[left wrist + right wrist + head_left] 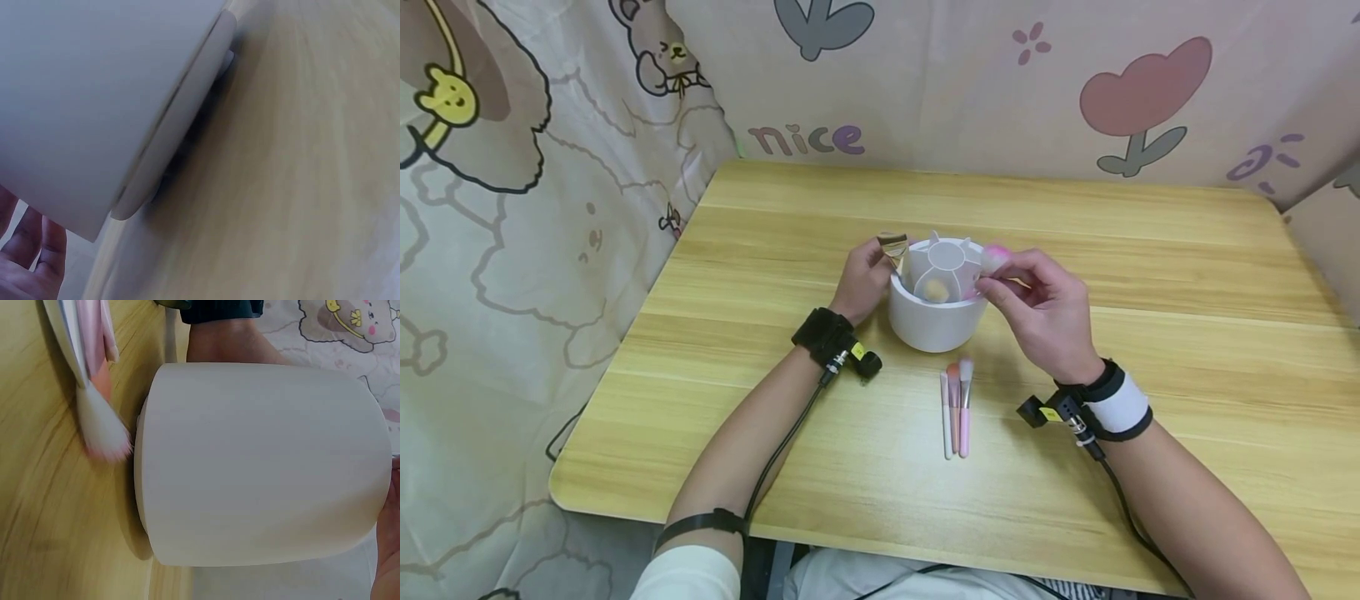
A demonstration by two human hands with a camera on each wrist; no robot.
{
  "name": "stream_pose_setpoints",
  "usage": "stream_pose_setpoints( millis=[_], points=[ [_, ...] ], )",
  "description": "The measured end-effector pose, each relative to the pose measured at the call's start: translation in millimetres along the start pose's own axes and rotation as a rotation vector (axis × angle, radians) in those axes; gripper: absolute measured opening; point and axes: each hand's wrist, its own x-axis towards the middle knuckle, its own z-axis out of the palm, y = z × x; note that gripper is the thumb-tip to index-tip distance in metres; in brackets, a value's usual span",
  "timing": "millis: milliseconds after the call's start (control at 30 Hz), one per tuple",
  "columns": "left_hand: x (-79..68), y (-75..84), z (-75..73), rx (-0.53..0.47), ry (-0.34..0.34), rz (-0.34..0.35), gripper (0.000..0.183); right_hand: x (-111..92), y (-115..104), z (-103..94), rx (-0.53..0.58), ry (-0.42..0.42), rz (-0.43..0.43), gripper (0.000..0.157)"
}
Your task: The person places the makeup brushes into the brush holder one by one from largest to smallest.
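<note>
A white round holder (pixel 934 325) with a clear, divided insert (pixel 947 257) stands on the table between both hands. My left hand (pixel 862 279) grips its left rim, fingers curled beside a shiny gold piece (pixel 892 244). In the left wrist view, curled fingers (pixel 51 253) show by the holder's edge. On the other side, my right hand (pixel 1048 308) pinches a small pink-and-pale object (pixel 996 257) at the right rim; I cannot tell its kind. A round beige item (pixel 936 290) shows through the insert. The right wrist view is mostly filled by the holder's smooth wall (pixel 262 462).
Several slim makeup brushes (pixel 955 408), pink and white, lie side by side on the wooden table (pixel 760 250) in front of the holder. A printed curtain (pixel 962 92) hangs behind the table's back edge. Camera cables (pixel 786 429) run along both forearms.
</note>
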Motion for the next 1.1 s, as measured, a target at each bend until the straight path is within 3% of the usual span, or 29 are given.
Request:
stream_pose_setpoints(
  millis=[1100],
  points=[
    [-0.2, 0.5, 0.2, 0.026, 0.011, -0.005, 0.030, -0.2, 0.8, 0.1, -0.017, 0.005, -0.016, 0.023]
  ],
)
